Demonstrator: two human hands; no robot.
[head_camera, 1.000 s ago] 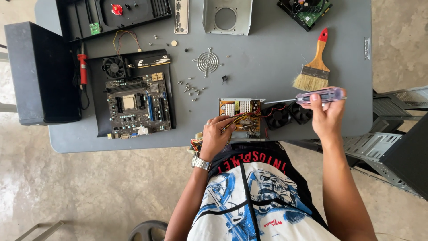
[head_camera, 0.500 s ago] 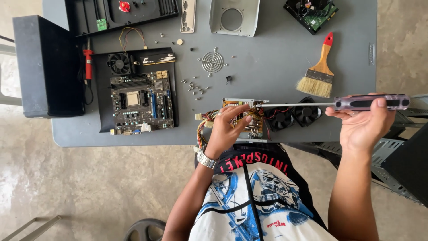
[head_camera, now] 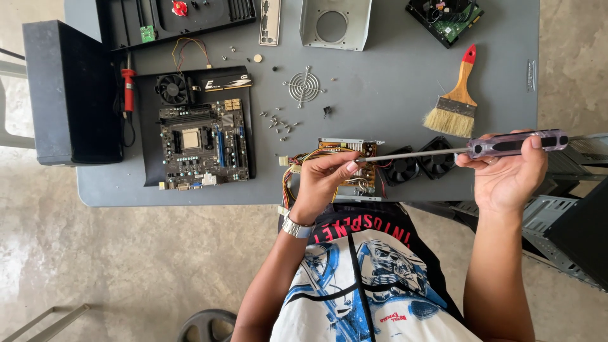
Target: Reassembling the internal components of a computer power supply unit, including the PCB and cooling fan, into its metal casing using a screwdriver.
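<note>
My right hand [head_camera: 503,174] grips the clear purple handle of a long screwdriver [head_camera: 516,144], held level above the table's near edge. Its metal shaft runs left to my left hand [head_camera: 324,180], whose fingertips pinch the tip. Under my left hand lies an opened power supply board [head_camera: 354,152] with a bundle of coloured wires [head_camera: 291,171]. Two small black fans [head_camera: 418,164] lie just right of the board, below the shaft.
On the grey table [head_camera: 392,82] are a motherboard on a black panel [head_camera: 202,142], loose screws [head_camera: 278,121], a round fan grille [head_camera: 304,85], a paintbrush with a red-tipped handle [head_camera: 457,101], a metal casing [head_camera: 334,22], a drive [head_camera: 443,16] and a black case [head_camera: 69,95]. A metal frame [head_camera: 557,209] stands at right.
My right hand has drawn the screwdriver out to the right and level. My left hand has lifted from the board to pinch the shaft's tip.
</note>
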